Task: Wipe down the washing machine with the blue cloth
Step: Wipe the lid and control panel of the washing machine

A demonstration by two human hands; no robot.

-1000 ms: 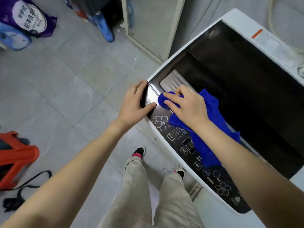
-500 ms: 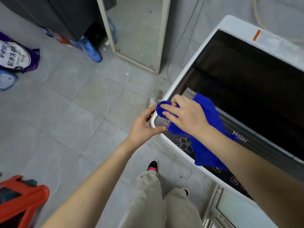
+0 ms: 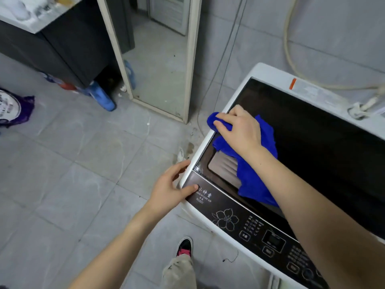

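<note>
The white top-loading washing machine (image 3: 268, 74) with a dark glass lid and a black control panel fills the right side. My right hand (image 3: 239, 130) presses the blue cloth (image 3: 252, 180) onto the lid's left edge, fingers curled over the bunched end of the cloth at the white rim. The rest of the cloth trails back toward me over the lid. My left hand (image 3: 168, 190) grips the machine's front left corner, thumb on the black panel, fingers on the white side.
A tall mirror (image 3: 160, 65) leans on the tiled wall left of the machine. A dark cabinet (image 3: 62, 44) with blue bottles (image 3: 102, 97) under it stands at the back left. A purple bag (image 3: 14, 109) lies at the left edge. A hose (image 3: 291, 53) hangs behind the machine.
My right hand has slid the cloth away from me along the lid's left edge, off the control panel. My left hand has stayed at the front left corner. The camera view has shifted.
</note>
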